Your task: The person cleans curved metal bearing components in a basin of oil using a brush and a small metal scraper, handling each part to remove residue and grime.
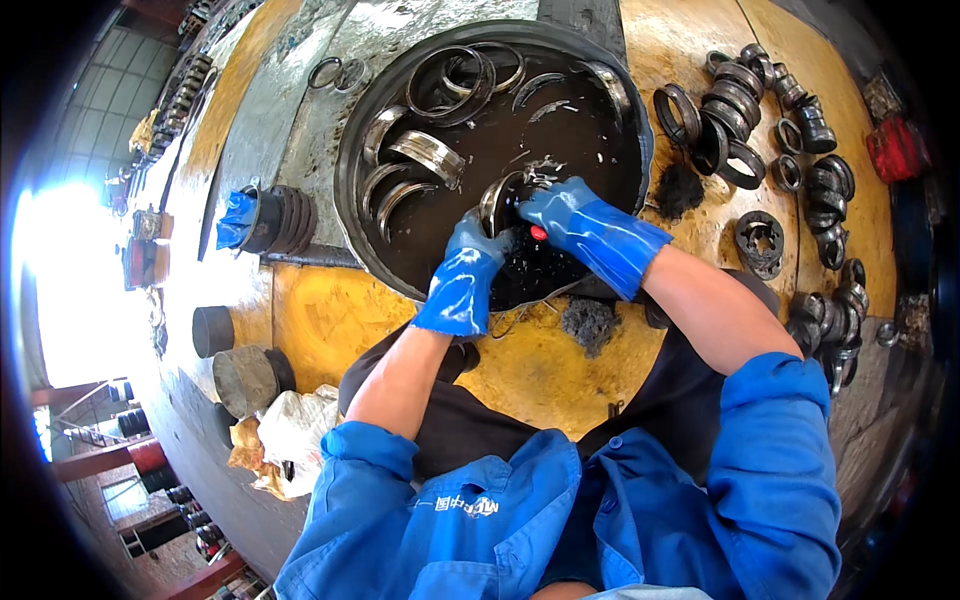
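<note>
A wide round tub (347, 165) of dark liquid stands in front of me. Over the liquid, my left hand (474, 248), in a blue rubber glove, is closed on the lower left side of a shiny metal ring (491, 206). The ring is tilted on edge. My right hand (565, 212), gloved alike, is curled close against the ring's right side. A small red end (539, 232) shows below its fingers; the rest of that thing is hidden. Beyond the hands, the liquid is splashed with bright spots. Nearby in the tub lies a broad metal ring (428, 155).
Large thin rings (452, 85) lean at the tub's far side. Many dark rings (733, 100) are stacked on the right. A black fibrous clump (680, 190) sits beside the tub, another clump (590, 325) before it. On the left are ring-shaped parts (290, 220) and a white bag (298, 430).
</note>
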Action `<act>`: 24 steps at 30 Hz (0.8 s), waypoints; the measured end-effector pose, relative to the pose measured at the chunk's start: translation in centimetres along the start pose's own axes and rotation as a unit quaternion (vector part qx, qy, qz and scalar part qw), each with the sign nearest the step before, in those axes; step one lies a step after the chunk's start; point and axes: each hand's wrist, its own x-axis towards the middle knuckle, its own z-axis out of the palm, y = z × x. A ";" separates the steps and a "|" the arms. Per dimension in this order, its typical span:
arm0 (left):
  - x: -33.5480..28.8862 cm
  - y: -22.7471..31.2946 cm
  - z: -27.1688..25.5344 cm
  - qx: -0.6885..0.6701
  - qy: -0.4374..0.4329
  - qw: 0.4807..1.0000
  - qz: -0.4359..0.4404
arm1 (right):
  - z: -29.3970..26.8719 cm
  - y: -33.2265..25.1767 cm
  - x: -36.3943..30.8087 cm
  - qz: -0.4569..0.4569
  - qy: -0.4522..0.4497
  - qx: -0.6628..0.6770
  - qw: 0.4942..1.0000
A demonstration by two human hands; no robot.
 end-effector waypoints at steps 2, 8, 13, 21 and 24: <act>1.1 -0.1 -0.9 0.017 -0.007 0.999 0.034 | 0.2 -0.2 -0.6 -0.044 0.054 -0.053 0.996; 1.8 2.3 -1.8 0.031 -0.058 0.998 0.004 | 1.3 0.3 0.1 -0.019 0.098 -0.054 0.994; -0.5 2.4 -1.6 0.010 -0.029 1.000 -0.007 | 1.9 0.9 2.0 0.121 0.105 0.108 0.981; -1.5 1.1 0.8 -0.013 -0.033 0.999 -0.014 | 2.6 1.9 2.1 0.205 0.049 0.346 0.914; 0.1 1.9 -0.2 -0.035 -0.056 0.996 0.065 | 2.2 2.2 0.7 0.209 0.047 0.405 0.889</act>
